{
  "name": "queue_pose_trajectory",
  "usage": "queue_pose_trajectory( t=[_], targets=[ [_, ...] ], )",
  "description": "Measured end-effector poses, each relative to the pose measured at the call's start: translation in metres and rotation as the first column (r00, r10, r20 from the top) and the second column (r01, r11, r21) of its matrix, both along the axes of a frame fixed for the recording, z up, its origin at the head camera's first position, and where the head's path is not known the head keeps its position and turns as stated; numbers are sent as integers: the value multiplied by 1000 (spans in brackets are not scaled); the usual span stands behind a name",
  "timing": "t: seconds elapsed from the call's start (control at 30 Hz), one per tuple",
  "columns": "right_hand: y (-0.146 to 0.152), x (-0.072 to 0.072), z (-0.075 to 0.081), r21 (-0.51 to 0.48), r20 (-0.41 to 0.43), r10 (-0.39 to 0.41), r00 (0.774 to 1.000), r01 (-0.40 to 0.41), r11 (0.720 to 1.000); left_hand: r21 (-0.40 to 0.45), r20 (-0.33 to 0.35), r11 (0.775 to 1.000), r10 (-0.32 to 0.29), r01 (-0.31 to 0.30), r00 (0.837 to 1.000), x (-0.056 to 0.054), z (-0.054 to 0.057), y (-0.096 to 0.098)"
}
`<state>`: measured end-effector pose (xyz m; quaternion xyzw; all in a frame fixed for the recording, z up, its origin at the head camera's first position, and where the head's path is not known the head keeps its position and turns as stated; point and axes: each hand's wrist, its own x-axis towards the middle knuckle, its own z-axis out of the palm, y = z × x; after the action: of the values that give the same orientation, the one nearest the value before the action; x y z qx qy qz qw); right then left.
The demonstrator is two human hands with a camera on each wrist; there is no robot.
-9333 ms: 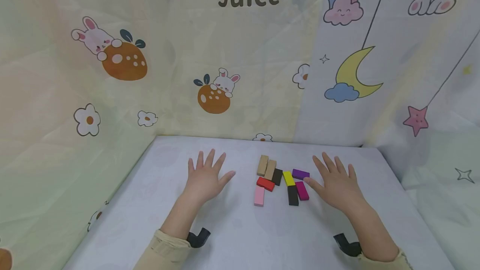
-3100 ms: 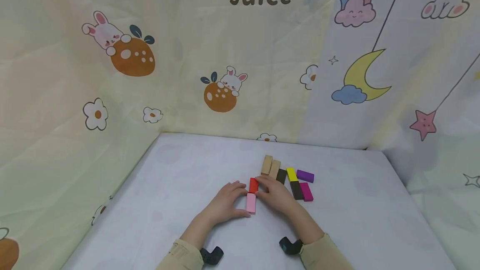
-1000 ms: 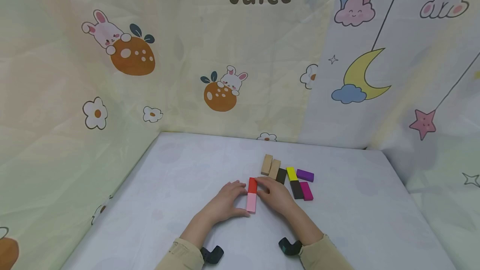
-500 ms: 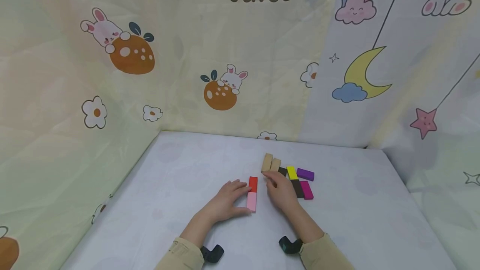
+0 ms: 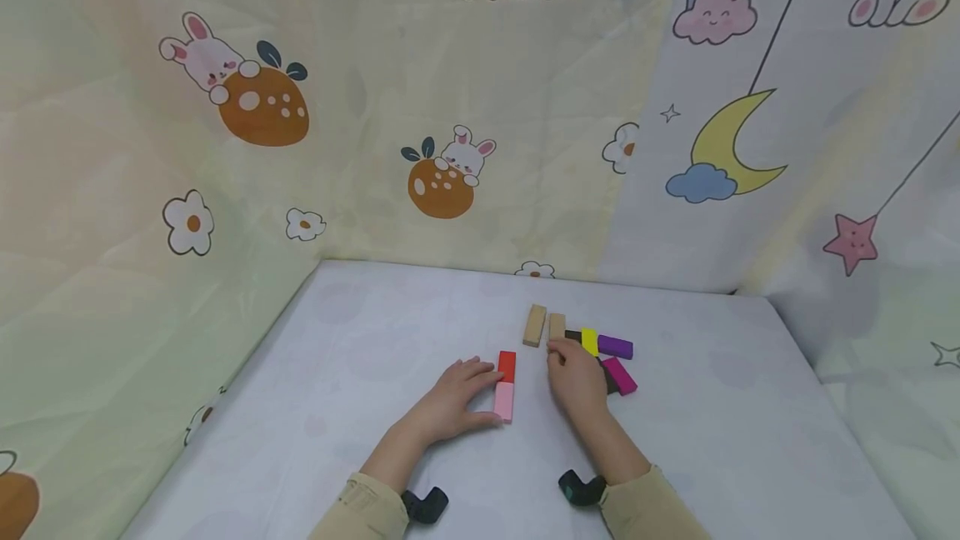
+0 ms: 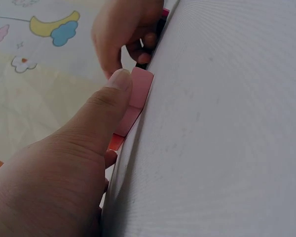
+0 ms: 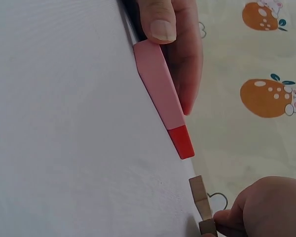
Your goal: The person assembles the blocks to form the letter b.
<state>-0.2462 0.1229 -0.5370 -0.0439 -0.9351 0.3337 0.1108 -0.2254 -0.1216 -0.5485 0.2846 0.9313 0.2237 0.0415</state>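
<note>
In the head view, a pink block and a red block lie end to end on the white table. My left hand holds the pink block from the left, thumb at its near end and index fingertip by the joint with the red one. The left wrist view shows that thumb against the pink block. Farther right, my right hand pinches the near end of a wooden block. Thumb and finger meet at this wooden block in the right wrist view. Another wooden block lies just left of it.
Right of the pinched block lie a yellow block, a purple block and a magenta block. Two black blocks are partly hidden by the right hand. A printed cloth hangs behind the table.
The right hand has left the red block and moved right to a wooden block, shifting it away from its neighbour. Nearby coloured blocks have been nudged. The left hand now touches the pink block.
</note>
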Motion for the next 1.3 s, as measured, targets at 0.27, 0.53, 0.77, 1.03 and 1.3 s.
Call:
queue_pose_trajectory(
  t=[0.27,0.53,0.77,1.03,1.3],
  targets=[
    [1,-4,0,65,16,85,996,-86,994,6,10,1000,7,-7,1000,-1,1,1],
    [-5,-1,0,246,124,219,968,-244,938,-9,-3,1000,-6,6,1000,-2,0,0],
    [-8,1,2,223,131,219,967,-244,944,-6,5,1000,-2,2,1000,-1,1,-1],
    [-6,-12,4,14,137,220,966,-224,975,-8,13,1000,3,-3,1000,0,2,-2],
    [-6,-27,13,35,227,226,947,-240,970,-10,12,1000,-2,2,1000,-2,3,-1]
  ],
)
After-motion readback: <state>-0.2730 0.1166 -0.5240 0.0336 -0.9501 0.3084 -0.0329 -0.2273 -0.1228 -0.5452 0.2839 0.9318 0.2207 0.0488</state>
